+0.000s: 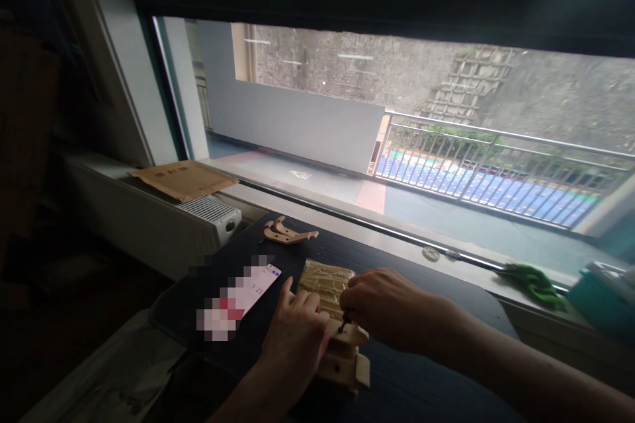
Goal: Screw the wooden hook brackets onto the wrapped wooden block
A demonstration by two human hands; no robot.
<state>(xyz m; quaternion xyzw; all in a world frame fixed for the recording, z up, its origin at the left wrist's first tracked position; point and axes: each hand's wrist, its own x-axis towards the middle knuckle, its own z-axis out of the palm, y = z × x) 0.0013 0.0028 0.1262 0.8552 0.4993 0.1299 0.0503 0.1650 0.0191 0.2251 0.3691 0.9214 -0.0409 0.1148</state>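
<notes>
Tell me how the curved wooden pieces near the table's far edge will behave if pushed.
Being slim, the curved wooden pieces are probably light. They look like solid wood, so likely stiff. Their bent shape suggests they'd swivel rather than roll across the dark table.

The window backlights a dim foreground (darkest at left).

Lit phone, brown envelope, green bundle on windowsill, railing outside
</notes>
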